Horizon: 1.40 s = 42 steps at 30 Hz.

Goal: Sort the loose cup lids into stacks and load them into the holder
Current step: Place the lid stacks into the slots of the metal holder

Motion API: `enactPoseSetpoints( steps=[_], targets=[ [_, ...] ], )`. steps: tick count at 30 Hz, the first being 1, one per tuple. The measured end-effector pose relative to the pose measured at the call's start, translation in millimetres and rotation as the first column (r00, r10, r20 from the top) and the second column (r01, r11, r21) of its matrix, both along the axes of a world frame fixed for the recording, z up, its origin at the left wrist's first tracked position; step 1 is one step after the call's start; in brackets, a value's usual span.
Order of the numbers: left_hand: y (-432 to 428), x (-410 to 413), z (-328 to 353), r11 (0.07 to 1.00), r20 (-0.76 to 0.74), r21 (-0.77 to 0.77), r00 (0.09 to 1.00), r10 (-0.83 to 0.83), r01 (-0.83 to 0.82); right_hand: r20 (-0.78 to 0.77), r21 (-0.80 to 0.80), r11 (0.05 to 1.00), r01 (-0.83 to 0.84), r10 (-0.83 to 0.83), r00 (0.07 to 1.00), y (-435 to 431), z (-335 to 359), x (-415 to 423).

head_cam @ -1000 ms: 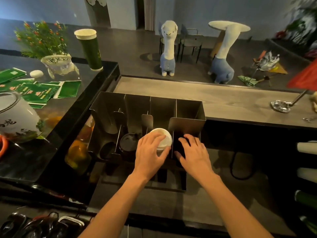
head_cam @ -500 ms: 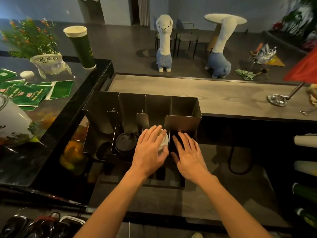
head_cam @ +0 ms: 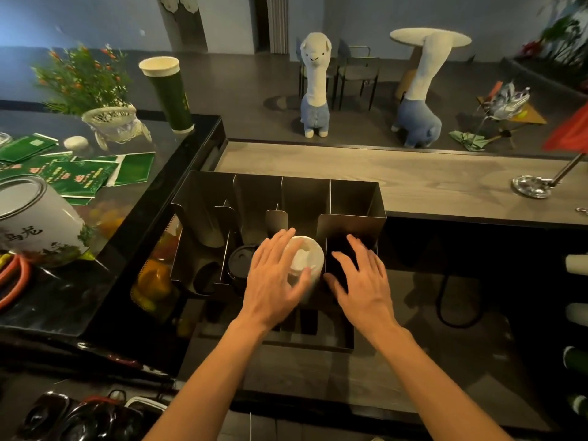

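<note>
- Covered the upright white lid stack (head_cam: 308, 256) from above with left hand (head_cam: 273, 276), fingers (head_cam: 280, 243) straight, gripping nothing.
- Spread right hand (head_cam: 362, 281) flat over the dark rightmost slot of the holder (head_cam: 350, 222), holding nothing.

The holder (head_cam: 350, 198) is brushed sheet metal with a dull sheen. In it, the white lids (head_cam: 306, 251) look like matt plastic, and the black lids (head_cam: 240, 264) are faintly glossy. Behind the holder, the counter (head_cam: 413, 179) is matt grey wood grain. Left of the holder, the black worktop (head_cam: 168, 144) is mirror-glossy.
</note>
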<state>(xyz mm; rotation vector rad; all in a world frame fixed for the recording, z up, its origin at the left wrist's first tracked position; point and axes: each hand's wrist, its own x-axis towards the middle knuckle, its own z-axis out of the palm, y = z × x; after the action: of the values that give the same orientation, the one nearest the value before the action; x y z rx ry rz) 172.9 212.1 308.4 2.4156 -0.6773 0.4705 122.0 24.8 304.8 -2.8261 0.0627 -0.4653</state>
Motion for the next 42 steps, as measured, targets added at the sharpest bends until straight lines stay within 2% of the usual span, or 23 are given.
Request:
enactPoseSetpoints(
  steps=[2,4,6,8,9,11,14,17,20,25,30,35,37,39,42],
  targets=[
    [18,0,1,0.983,-0.026,-0.097,0.988,0.155,-0.156,0.107,0.069,0.996,-0.053,0.046,0.993,12,5,0],
    [34,5,1,0.968,-0.138,-0.086,0.965,0.222,-0.235,0.163,0.116,0.984,-0.138,0.118,0.98,29,10,5],
    [42,10,-4,0.969,-0.192,0.157,0.957,0.219,-0.19,0.129,0.109,0.967,-0.231,0.217,0.968,46,10,12],
    [42,12,-10,0.924,-0.189,0.359,0.958,0.214,-0.135,0.032,0.015,0.961,-0.277,0.276,0.961,60,6,18],
    [42,12,-10,0.921,-0.204,0.366,0.953,0.223,-0.137,0.009,-0.035,0.96,-0.277,0.277,0.961,64,4,20],
    [40,11,-7,0.933,-0.195,0.311,0.948,0.252,-0.184,0.017,-0.022,0.97,-0.24,0.241,0.97,65,4,23],
    [40,10,-10,0.913,-0.089,0.335,0.957,0.276,-0.232,-0.006,-0.014,0.978,-0.209,0.209,0.978,63,5,28],
    [39,10,-17,0.909,-0.16,0.369,0.95,0.27,-0.196,-0.06,-0.092,0.962,-0.255,0.251,0.966,60,6,32],
    [39,9,-20,0.919,-0.14,0.318,0.947,0.288,-0.232,-0.028,0.006,0.976,-0.217,0.217,0.976,57,13,32],
    [37,12,-21,0.889,-0.121,0.389,0.944,0.309,-0.241,-0.119,-0.022,0.946,-0.323,0.318,0.94,50,14,35],
    [33,12,-21,0.889,-0.094,0.343,0.93,0.354,-0.304,-0.153,-0.006,0.917,-0.399,0.393,0.907,34,15,44],
    [34,14,-22,0.891,-0.111,0.317,0.92,0.375,-0.325,-0.1,-0.003,0.938,-0.347,0.345,0.933,41,9,41],
    [32,11,-19,0.907,-0.103,0.239,0.92,0.378,-0.346,-0.121,0.008,0.932,-0.361,0.359,0.925,39,11,38],
    [25,4,-12,0.938,-0.073,0.092,0.937,0.342,-0.335,-0.042,0.049,0.942,-0.331,0.333,0.942,32,12,30],
    [2,-8,-1,0.984,-0.032,-0.062,0.985,0.168,-0.169,0.175,0.097,0.986,-0.137,0.118,0.977,12,12,15]
  ],
)
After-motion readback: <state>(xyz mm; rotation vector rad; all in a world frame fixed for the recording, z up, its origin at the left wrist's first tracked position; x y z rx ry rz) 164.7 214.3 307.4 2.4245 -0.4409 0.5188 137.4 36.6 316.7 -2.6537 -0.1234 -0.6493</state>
